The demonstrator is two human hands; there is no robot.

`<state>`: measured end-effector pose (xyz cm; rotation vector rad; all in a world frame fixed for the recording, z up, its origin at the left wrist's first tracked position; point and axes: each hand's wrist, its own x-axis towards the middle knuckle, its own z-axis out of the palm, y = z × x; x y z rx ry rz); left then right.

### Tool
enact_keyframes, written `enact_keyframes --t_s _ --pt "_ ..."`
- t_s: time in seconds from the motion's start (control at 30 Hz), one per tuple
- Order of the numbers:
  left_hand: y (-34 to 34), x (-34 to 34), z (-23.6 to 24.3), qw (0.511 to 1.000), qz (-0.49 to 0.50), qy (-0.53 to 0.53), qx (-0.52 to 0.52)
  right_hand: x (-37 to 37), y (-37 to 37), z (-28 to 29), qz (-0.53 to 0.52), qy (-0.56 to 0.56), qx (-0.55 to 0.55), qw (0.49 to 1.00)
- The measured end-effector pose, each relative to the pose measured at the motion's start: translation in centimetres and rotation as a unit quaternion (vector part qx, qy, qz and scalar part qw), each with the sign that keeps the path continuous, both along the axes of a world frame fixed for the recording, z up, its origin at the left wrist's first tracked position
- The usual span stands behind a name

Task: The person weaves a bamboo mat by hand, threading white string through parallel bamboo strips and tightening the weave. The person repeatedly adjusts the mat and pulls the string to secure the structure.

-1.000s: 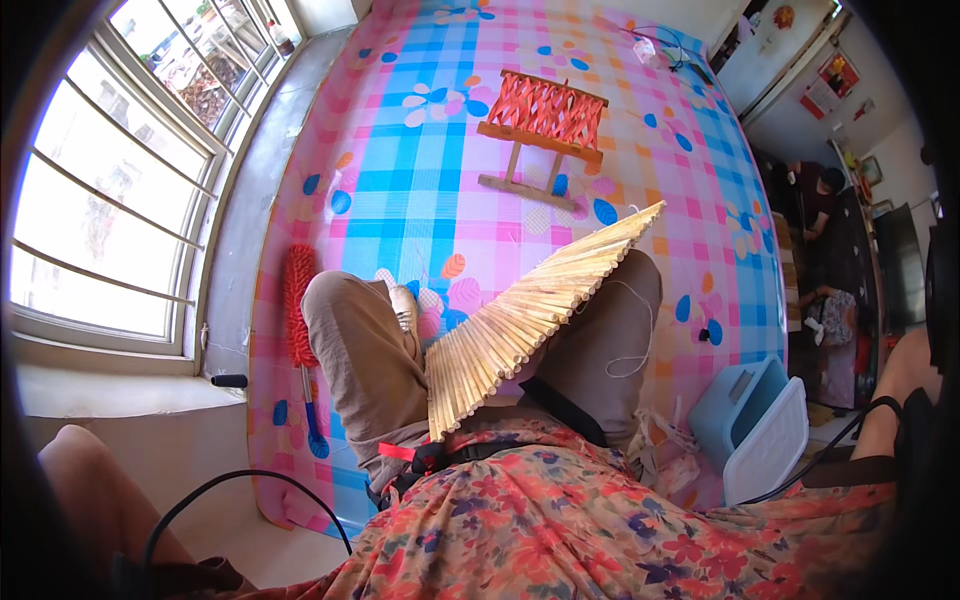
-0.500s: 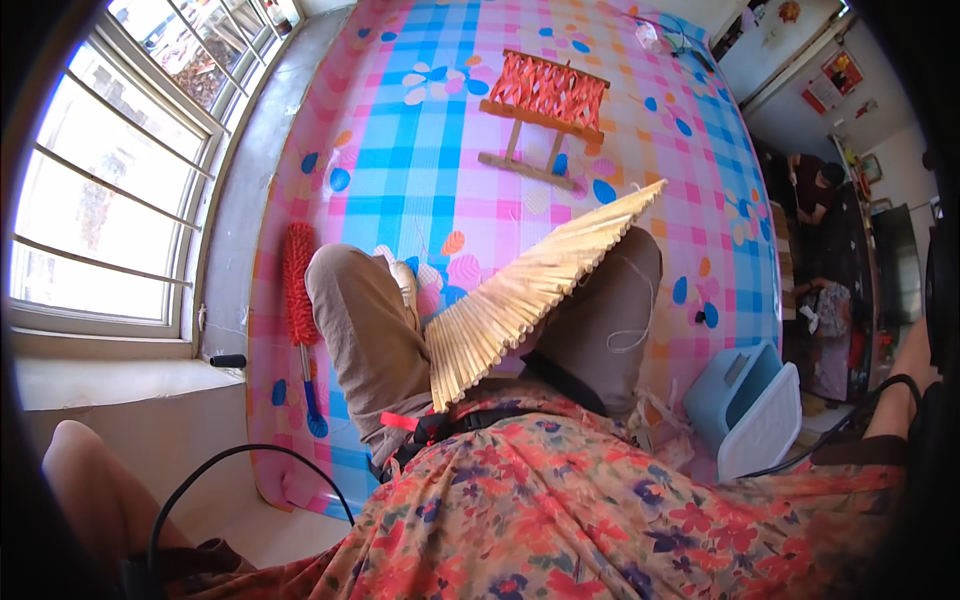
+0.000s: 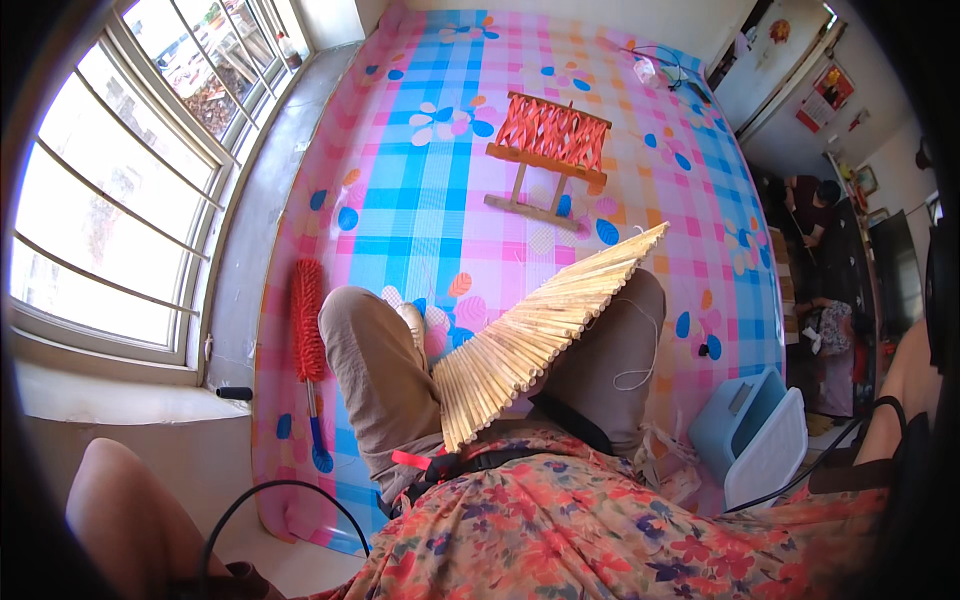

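**Stick fan across the lap on a checked mat**

A person sits on a floor mat [image 3: 470, 200] of pink and blue checks with flower prints, legs in tan trousers folded in front. A fan [image 3: 545, 335] of pale wooden sticks lies across the lap, its narrow end near the waist and its wide end reaching toward the mat's right edge, over the right knee. A thin white cord [image 3: 640, 350] loops over the right thigh beside the fan.

Neither hand shows. The left arm [image 3: 130, 520] comes in bare at the lower left corner of the view and the right arm [image 3: 915, 370] at the right rim, both well apart from the fan; what each grip does cannot be told, since the hands lie outside the view or under the flowered shirt [image 3: 600, 530].

Toward the mat's far edge stands a small wooden frame [image 3: 548, 135] strung with red-orange strands, on a T-shaped foot. Along the mat's left edge lies a red duster [image 3: 307, 320] with a blue handle end. Just off the mat's near right corner sits a light blue box [image 3: 755, 430] with its lid open. A window [image 3: 110, 180] runs beyond the left edge, over a grey sill. Another person [image 3: 810, 200] sits far off at the right, in a darker room.
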<state>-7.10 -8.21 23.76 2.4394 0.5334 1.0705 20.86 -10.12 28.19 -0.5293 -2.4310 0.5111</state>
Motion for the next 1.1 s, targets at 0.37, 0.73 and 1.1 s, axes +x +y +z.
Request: enact_keyframes --t_s 0.37,0.73,1.1 --pt "0.4 -0.6 -0.1 1.000 -0.003 0.004 0.002 0.0 1.3 0.3 -0.003 0.002 0.008 1.000" --pt "0.0 -0.4 0.3 1.000 -0.001 0.001 0.012 0.3 0.5 1.0 -0.019 0.004 0.012 1.000" --pt "-1.0 -0.4 0.8 1.000 0.008 -0.009 0.016 0.5 -0.6 1.3 -0.038 0.003 0.006 0.999"
